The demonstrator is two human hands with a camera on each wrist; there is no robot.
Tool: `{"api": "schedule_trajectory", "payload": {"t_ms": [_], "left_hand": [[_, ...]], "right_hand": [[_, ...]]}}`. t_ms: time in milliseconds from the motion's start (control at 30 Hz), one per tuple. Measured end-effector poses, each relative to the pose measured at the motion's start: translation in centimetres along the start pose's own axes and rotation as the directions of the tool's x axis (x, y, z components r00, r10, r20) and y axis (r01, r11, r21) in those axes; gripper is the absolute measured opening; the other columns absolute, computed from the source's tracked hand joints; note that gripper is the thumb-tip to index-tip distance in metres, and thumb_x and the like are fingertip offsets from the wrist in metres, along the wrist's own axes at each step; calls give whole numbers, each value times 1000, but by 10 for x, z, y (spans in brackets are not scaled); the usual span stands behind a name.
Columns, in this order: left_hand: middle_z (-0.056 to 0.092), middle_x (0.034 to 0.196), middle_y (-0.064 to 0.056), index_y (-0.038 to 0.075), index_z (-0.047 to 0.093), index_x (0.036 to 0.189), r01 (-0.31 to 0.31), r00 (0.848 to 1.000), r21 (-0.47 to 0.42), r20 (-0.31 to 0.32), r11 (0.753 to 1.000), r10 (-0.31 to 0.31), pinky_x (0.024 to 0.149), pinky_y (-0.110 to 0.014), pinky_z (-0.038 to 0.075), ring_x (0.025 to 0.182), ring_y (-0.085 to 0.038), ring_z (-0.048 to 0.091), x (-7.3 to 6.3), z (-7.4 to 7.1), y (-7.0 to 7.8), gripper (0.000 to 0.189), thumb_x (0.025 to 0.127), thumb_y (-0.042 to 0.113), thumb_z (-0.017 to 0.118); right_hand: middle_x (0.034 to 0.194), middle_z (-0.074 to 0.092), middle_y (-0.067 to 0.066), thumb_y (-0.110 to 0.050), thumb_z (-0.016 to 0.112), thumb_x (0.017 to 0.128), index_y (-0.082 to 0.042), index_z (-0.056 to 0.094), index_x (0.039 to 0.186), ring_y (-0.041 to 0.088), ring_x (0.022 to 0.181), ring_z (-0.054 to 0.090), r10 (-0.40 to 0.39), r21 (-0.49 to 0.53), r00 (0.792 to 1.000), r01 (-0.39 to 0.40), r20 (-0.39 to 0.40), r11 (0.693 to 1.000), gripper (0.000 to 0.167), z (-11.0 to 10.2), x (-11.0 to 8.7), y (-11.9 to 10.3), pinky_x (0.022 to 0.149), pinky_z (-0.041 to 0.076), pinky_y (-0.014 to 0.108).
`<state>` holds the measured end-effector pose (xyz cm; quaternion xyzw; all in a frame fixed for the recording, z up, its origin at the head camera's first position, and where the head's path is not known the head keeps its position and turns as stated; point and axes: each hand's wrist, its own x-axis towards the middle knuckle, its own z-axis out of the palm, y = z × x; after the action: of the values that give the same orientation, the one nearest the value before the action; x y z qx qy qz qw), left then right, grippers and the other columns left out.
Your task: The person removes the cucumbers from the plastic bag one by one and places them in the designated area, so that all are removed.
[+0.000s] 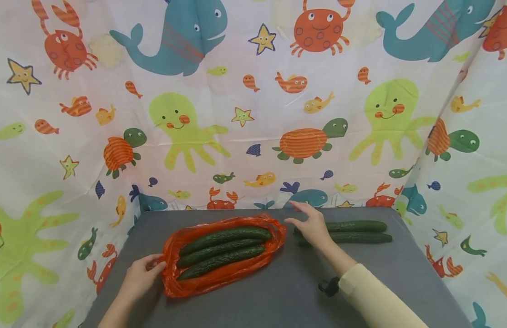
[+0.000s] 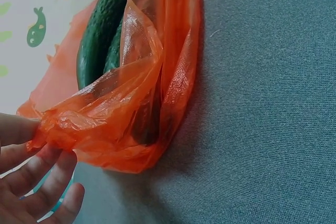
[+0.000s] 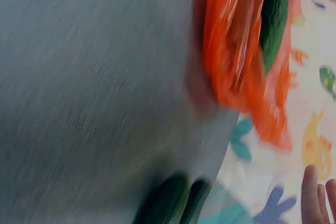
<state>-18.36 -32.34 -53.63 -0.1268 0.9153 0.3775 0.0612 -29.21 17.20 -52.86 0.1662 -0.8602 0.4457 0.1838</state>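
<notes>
An orange-red plastic bag [image 1: 169, 284] lies spread open on the left half of the table, with three dark green cucumbers [image 1: 222, 251] side by side on it. My left hand [image 1: 142, 274] pinches the gathered left end of the bag; the left wrist view shows thumb and fingers [image 2: 39, 174] on the crumpled plastic. Two more cucumbers [image 1: 356, 226] lie parallel on the right of the table. Over their left ends hovers my right hand [image 1: 314, 227], thumb and fingers spread apart, with nothing held. In the right wrist view only its fingertips [image 3: 311, 198] show, at the edge.
A grey cloth-covered table [image 1: 278, 296] carries everything. Behind it and along both sides hangs a white curtain [image 1: 245, 173] printed with sea animals. A black device [image 1: 329, 287] sits at my right wrist, by the cream sleeve [image 1: 376, 296].
</notes>
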Motion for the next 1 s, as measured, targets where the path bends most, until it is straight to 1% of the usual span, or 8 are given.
{"api": "schedule_trajectory", "payload": {"t_ms": [133, 233, 367, 467, 567, 667, 833, 1000], "left_hand": [[69, 114, -18, 1, 63, 132, -4, 1000, 1, -3, 1000, 4, 74, -38, 56, 101, -28, 65, -1, 0, -2, 52, 97, 39, 67], [70, 112, -16, 0, 63, 132, -2, 1000, -1, -7, 1000, 2, 72, -37, 55, 99, -26, 65, -1, 0, -3, 51, 97, 38, 67], [70, 111, -15, 1, 64, 131, 2, 1000, 7, -8, 1000, -2, 72, -36, 54, 98, -26, 65, -1, 1, -4, 52, 97, 40, 67], [71, 109, -13, 1, 64, 131, 3, 1000, 7, -9, 1000, -3, 70, -35, 54, 97, -25, 65, 0, 2, -5, 52, 97, 40, 67], [71, 108, -12, 1, 63, 132, 5, 1000, 2, -9, 1000, -5, 70, -35, 53, 96, -24, 65, 1, 3, -5, 52, 97, 39, 68], [70, 109, -13, 1, 63, 132, 11, 1000, -1, 0, 1000, -11, 71, -36, 54, 96, -24, 65, 1, 3, -5, 53, 97, 39, 67], [70, 111, -14, 0, 62, 133, 31, 1000, -9, 5, 999, -31, 71, -36, 55, 97, -24, 64, 1, 4, -6, 54, 97, 40, 67], [70, 112, -15, 0, 62, 133, 39, 999, -19, 5, 999, -38, 72, -36, 56, 99, -26, 65, 2, 4, -6, 55, 96, 41, 68]], "right_hand": [[126, 70, 7, -21, 87, 77, -19, 68, 133, 26, 109, 67, -20, 51, 998, 17, 56, 999, 59, 22, 2, -17, 74, 59, 38], [131, 68, 6, -22, 86, 79, -19, 67, 133, 26, 111, 67, 24, 91, 991, -36, 134, 995, 57, 37, 3, -26, 76, 59, 32], [137, 63, 7, -23, 82, 85, -17, 67, 134, 33, 113, 67, 130, 124, 949, -172, 288, 977, 52, 54, 2, -32, 72, 60, 31], [138, 62, 8, -23, 80, 87, -15, 66, 135, 34, 117, 64, 182, 76, 919, -221, 349, 972, 50, 67, 2, -31, 76, 60, 37], [141, 60, 10, -24, 80, 87, -14, 66, 135, 34, 128, 58, 203, 4, 919, -217, 337, 976, 51, 79, 0, -29, 95, 53, 49], [143, 59, 11, -24, 81, 87, -14, 66, 135, 35, 135, 52, 217, -41, 920, -215, 326, 976, 52, 89, -2, -27, 106, 43, 56], [143, 59, 10, -24, 81, 86, -16, 65, 136, 34, 135, 52, 250, -50, 908, -247, 336, 968, 53, 104, -5, -25, 107, 43, 55], [141, 60, 11, -21, 82, 86, -13, 65, 136, 34, 133, 54, 240, -70, 914, -230, 328, 971, 53, 115, -8, -22, 105, 45, 54]]}}
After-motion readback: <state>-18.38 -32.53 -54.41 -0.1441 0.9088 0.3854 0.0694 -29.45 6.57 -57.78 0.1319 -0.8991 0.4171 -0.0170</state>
